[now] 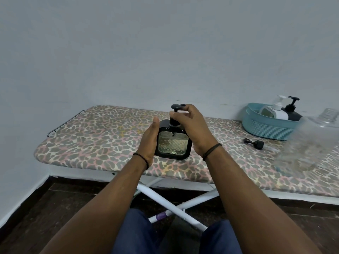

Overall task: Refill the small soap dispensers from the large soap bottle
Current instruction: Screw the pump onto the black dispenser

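Hands at work over the ironing board [102,136], its padded cover printed in a leopard pattern of grey blotches on pink and cream. Centre stage stands a small dispenser [172,142]: a squat, rounded-square body in glossy black with a quilted, diamond-textured glass window on the near face. The left hand [149,142] braces it from the left, palm flat against the black side and thumb up, the fingers hidden behind the body. The right hand [190,125] comes over the top and pinches the black pump [175,114] at its neck between thumb and curled fingers; the round, flat pump head pokes out just left of the fingertips. Thin dark bands circle both wrists.

Over on the right, a loose black pump [255,143] lies on its side on the cloth, apart from everything else. Behind it, far right, sits a teal plastic basket [269,129] with a slotted wall, holding a white dispenser [275,111] and a black dispenser [291,109], both leaning. At the right edge looms the large clear bottle [310,143], a blurred, see-through plastic shape with a ribbed neck; I cannot tell how full it is.

White crossed metal legs [170,200] show beneath the board, above a dark floor [55,208]. A wire rack [66,122] edges the far left end.
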